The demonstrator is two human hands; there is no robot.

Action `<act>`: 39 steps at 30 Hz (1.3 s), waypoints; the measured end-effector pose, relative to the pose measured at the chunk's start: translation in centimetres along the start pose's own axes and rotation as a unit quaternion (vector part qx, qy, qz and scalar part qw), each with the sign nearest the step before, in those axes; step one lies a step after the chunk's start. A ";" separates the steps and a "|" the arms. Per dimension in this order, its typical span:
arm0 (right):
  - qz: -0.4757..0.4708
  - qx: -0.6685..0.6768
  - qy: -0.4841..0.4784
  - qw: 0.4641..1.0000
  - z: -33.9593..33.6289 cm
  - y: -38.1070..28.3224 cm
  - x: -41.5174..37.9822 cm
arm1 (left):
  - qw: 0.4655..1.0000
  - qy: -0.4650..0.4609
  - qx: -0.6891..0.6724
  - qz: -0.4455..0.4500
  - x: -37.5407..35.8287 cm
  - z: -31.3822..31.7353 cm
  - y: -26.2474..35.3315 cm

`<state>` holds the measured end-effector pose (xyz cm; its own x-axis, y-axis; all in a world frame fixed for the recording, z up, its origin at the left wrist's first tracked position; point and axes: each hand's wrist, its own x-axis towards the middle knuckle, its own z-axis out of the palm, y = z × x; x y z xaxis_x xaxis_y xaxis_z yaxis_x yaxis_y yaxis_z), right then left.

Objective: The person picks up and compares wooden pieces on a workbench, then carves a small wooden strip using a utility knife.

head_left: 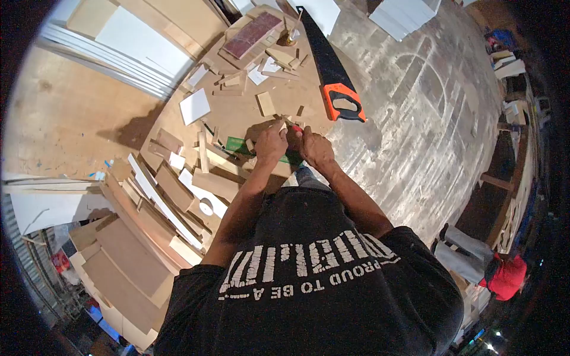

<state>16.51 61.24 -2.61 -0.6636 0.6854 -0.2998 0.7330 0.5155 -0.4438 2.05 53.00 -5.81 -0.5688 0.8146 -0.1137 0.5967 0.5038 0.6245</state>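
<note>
My left hand point(271, 142) is closed on a small pale piece of wood point(283, 126), held low over the work board. Just right of it, my right hand point(316, 147) grips a small tool with a red handle point(295, 127), its tip pointing toward the wood piece. What kind of tool it is, I cannot tell. Ahead of my fingers lies a flat wooden block point(265, 104). A green printed card point(237, 146) rests beside my left wrist. To the right, a handsaw point(332, 74) with an orange and black handle lies across the board's edge.
Wood offcuts point(233, 83) and a maroon block point(253, 35) are scattered at the far end of the board. A white square piece point(195, 107) lies left. Stacked strips and panels point(172, 187) crowd my left side. A person in red point(504, 277) is at the lower right.
</note>
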 end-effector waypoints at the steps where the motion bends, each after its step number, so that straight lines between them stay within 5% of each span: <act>1: 0.004 -0.002 -0.003 1.000 0.0 0.0 0.0 | 1.000 -0.003 0.003 0.001 0.0 0.1 -0.2; 15: 0.066 -0.039 -0.026 0.997 -1.5 -3.6 0.4 | 1.000 -0.004 -0.011 -0.011 -0.1 -1.0 1.2; 21: 0.060 -0.052 -0.015 0.997 -2.0 -4.1 0.7 | 0.996 -0.067 -0.013 -0.054 0.0 -3.9 3.7; 26: 0.066 -0.051 -0.025 0.996 -1.6 -3.6 0.8 | 0.999 -0.047 0.010 -0.006 1.0 -0.5 0.1; 39: 0.029 -0.068 -0.011 0.997 -0.6 -3.1 2.1 | 0.998 -0.057 0.022 -0.021 0.6 -2.4 1.9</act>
<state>12.94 61.44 -1.35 -0.6210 0.7056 -0.3414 0.7832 0.5412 -0.3061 1.51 53.77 -2.84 -0.5277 0.8182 -0.2282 0.5993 0.5491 0.5826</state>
